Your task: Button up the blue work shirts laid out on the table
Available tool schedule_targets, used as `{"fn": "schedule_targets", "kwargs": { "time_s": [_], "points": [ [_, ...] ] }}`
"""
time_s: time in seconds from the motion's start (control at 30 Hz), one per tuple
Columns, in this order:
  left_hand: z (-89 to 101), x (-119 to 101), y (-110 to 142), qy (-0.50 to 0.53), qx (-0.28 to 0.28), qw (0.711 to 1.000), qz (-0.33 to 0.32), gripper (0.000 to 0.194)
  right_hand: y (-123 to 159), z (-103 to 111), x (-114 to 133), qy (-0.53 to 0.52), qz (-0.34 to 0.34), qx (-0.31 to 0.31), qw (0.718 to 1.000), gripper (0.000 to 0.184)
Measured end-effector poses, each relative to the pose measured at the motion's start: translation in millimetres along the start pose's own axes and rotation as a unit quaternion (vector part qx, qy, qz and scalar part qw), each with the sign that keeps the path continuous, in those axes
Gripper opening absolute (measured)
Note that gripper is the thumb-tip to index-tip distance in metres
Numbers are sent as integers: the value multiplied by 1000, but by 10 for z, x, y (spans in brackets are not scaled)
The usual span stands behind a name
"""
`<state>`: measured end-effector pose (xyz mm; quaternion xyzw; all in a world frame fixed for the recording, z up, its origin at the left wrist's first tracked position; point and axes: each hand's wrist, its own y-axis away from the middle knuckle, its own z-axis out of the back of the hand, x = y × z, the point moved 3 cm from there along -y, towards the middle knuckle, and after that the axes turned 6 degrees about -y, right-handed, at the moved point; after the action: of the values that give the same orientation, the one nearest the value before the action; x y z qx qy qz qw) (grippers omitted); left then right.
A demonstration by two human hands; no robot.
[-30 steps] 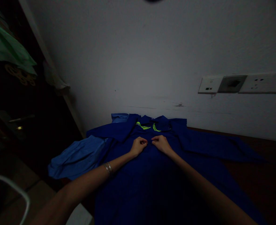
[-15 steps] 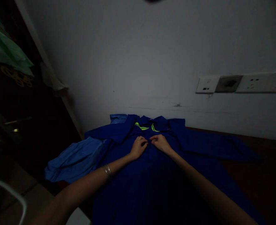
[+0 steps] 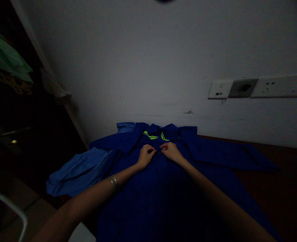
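Note:
A dark blue work jacket (image 3: 143, 188) with a collar and yellow-green stripes lies spread on a dark reddish table, its sleeves out to both sides. My left hand (image 3: 145, 155) pinches the jacket's front below the collar, thumb and fingertips together. Close beside it, my right hand (image 3: 172, 152) also pinches the front, the fingertips a short gap away from the left ones. A tiny dark spot shows between them, too small to name. A lighter blue garment (image 3: 80, 171) lies crumpled under the jacket's left side.
A white wall (image 3: 143, 60) rises right behind the table (image 3: 284, 195). Sockets (image 3: 266, 88) run along it at right. At left stands a dark door with a metal handle (image 3: 15, 131) and hanging green cloth (image 3: 8, 57). A pale curved bar (image 3: 14, 206) is at lower left.
The view has shifted slightly. Both hands remain at the jacket's front, with the fingertips a little differently placed and a small dark spot now showing between them.

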<state>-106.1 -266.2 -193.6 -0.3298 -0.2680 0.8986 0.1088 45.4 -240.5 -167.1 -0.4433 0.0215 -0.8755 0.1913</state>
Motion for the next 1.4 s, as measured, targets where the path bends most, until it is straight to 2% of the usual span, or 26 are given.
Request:
{"fn": "schedule_targets", "kwargs": {
  "time_s": [0.13, 0.23, 0.33, 0.4, 0.47, 0.53, 0.63, 0.7, 0.9, 1.07, 1.13, 1.23, 1.4],
  "points": [
    [96, 135, -32, 7, -14, 997, 70, 10, -5, 113, 45, 13, 5, -3, 1000, 32],
    [204, 247, -51, -27, -12, 995, 93, 10, -11, 180, 66, 33, 2, -12, 999, 30],
    [317, 266, -27, -80, 9, 994, 72, 9, -14, 204, 77, 52, 10, -14, 998, 30],
    [382, 175, 33, -93, 31, 995, 26, 13, -10, 206, 87, 62, 17, -8, 998, 31],
    [428, 11, 135, -84, 67, 994, -31, 16, 0, 211, 106, 70, 23, -6, 997, 31],
    [440, -161, 268, -61, 129, 988, -56, 16, 14, 222, 136, 77, 28, -6, 997, 31],
    [407, -310, 472, -18, 231, 973, -3, 24, 42, 221, 191, 82, 34, -3, 996, 33],
    [373, -326, 569, 14, 265, 963, 45, 30, 69, 202, 236, 85, 48, -2, 995, 34],
    [275, -185, 631, 108, 255, 951, 135, 19, 224, 178, 491, 124, 101, 4, 987, 29],
    [230, -152, 668, 132, 256, 939, 190, 20, 429, 205, 728, 135, 122, 20, 983, 22],
    [227, -158, 696, 125, 250, 940, 196, 21, 526, 137, 698, 130, 121, 59, 982, 21],
    [229, -159, 731, 104, 232, 950, 184, 21, 672, -18, 508, 130, 115, 120, 977, 22],
    [229, -164, 761, 93, 220, 959, 151, 23, 822, -163, 191, 78, 112, 125, 983, 23]
  ]
}}
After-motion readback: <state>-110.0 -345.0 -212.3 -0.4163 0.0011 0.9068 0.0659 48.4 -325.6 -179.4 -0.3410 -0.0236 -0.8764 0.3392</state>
